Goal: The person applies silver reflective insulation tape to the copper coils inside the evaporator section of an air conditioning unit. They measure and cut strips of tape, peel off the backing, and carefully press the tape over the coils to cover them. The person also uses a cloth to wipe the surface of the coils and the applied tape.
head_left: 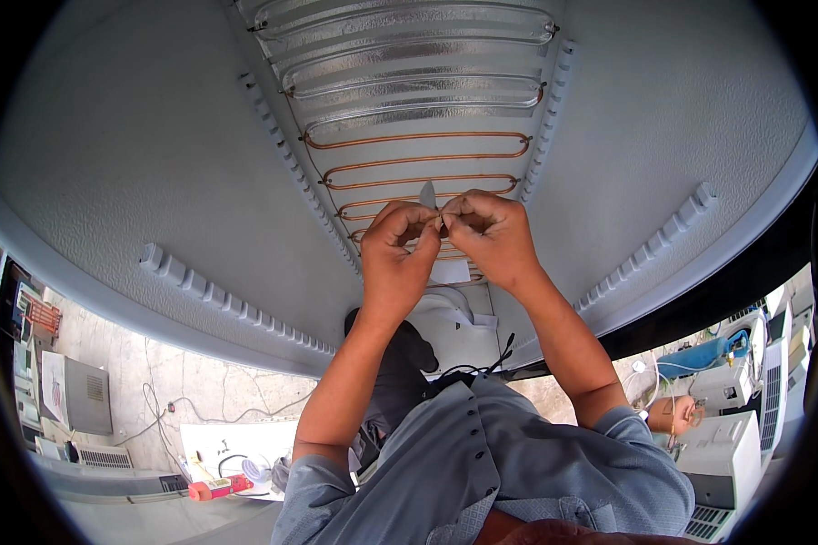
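My left hand (398,259) and my right hand (495,238) meet fingertip to fingertip in front of me. Both are closed in a pinch on a thin grey piece (427,194) with a pointed tip sticking up. Its lower part is hidden by my fingers, and I cannot tell its kind. Just beyond my hands runs a copper tube coil (418,138), bent back and forth across the back wall of a white cabinet. Shiny foil strips (418,94) cover its farther loops.
Notched white shelf rails (236,304) line the cabinet's side walls (145,136). A white curved part (445,304) sits at the cabinet's near end. Outside lie a red bottle (220,488), loose cables, a blue cylinder (700,356) and several white appliance housings (723,459).
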